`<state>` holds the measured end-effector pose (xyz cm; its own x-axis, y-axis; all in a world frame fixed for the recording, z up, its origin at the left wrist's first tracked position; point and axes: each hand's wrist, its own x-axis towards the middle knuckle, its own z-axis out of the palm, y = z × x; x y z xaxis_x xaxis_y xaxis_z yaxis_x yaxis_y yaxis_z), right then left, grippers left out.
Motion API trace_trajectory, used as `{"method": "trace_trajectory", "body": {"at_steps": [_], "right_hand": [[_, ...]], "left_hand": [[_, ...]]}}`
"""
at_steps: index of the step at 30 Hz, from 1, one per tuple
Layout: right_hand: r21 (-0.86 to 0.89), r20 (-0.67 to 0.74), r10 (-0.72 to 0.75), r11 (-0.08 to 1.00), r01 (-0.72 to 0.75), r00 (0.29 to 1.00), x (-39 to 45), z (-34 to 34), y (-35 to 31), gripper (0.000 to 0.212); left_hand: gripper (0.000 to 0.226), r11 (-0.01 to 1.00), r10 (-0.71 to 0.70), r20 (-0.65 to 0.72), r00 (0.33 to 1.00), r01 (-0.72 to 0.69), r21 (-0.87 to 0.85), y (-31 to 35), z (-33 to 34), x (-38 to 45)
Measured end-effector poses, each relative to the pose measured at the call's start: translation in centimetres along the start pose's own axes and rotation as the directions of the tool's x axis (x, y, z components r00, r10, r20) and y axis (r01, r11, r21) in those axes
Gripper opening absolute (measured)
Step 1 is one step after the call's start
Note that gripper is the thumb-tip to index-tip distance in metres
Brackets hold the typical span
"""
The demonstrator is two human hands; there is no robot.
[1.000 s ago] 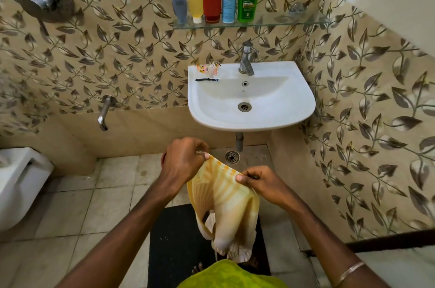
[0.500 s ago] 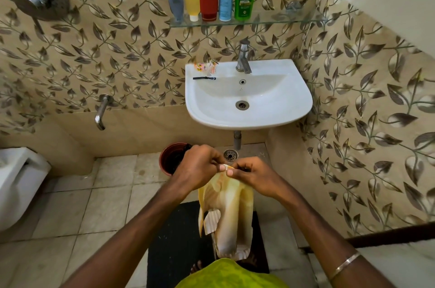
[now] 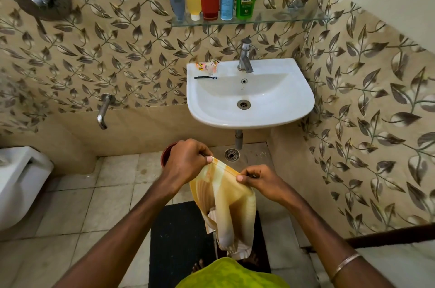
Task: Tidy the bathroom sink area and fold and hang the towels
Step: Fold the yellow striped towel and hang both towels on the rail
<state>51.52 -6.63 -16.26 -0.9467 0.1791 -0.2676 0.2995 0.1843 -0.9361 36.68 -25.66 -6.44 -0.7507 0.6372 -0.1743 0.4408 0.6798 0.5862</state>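
Head view: the left hand (image 3: 188, 160) and the right hand (image 3: 261, 181) each have a pinching grip on the top edge of a yellow-and-white towel (image 3: 226, 205), which hangs between them in front of the person, below the white sink (image 3: 294, 108) and above a black floor mat (image 3: 179, 240). On the sink's left rim lie small sachets (image 3: 207, 66) and a black razor (image 3: 205, 77). Bottles stand on the glass shelf (image 3: 282, 19)
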Motion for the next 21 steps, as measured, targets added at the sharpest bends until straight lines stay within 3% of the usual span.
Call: {"method": "trace_trajectory", "body": {"at_steps": [5,7,10,14,21], "right_hand": [[0.013,-0.041,-0.039,0.999,0.039,0.998,0.3,0.5,-0.3,0.034],[0.020,-0.047,-0.049,0.999,0.050,0.998,0.3,0.6,-0.6,0.032],[0.006,-0.044,-0.079,0.997,0.079,0.996,0.6,0.8,-1.2,0.028],[-0.005,-0.028,-0.143,0.990,0.143,0.989,1.0,1.1,-1.9,0.044],[0.005,-0.020,-0.146,0.989,0.146,0.989,0.7,1.0,-2.5,0.050]], "left_hand": [[0.048,0.996,0.021,-0.069,0.997,-0.015,0.085,-0.4,0.8,-0.2],[0.051,0.995,0.043,-0.039,0.998,-0.040,0.090,-0.2,1.3,-0.4],[0.048,0.994,0.089,0.056,0.994,-0.092,0.059,0.3,2.0,-0.7],[0.036,0.990,0.133,0.160,0.978,-0.137,0.019,1.2,2.8,-0.9],[0.016,0.993,0.113,0.148,0.982,-0.114,-0.003,1.3,2.5,-0.8]]}}
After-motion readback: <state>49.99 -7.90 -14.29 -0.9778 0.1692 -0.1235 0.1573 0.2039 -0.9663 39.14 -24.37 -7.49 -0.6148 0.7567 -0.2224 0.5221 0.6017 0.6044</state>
